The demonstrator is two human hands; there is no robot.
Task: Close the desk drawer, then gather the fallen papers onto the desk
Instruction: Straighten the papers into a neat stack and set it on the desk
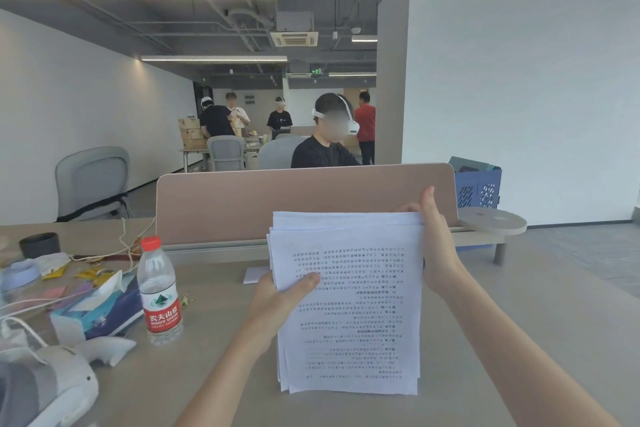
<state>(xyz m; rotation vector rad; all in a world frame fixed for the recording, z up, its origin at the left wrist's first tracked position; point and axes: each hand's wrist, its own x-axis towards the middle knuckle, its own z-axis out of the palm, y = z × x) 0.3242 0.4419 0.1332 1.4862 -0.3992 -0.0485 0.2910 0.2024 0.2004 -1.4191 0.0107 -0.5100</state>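
A stack of printed white papers (349, 305) is held upright above the grey desk (221, 364), its text upside down to me. My left hand (277, 302) grips the stack's left edge, thumb on the front sheet. My right hand (438, 246) clasps the upper right edge, thumb pointing up. The sheets are slightly fanned at the top left corner. The desk drawer is out of view.
A water bottle (158, 291) with a red cap stands left of the papers, beside a tissue box (98, 315), a plush toy (52, 381) and small clutter. A tan divider panel (304, 201) stands behind the desk. A small notepad (255, 276) lies behind the papers. A person sits beyond the divider.
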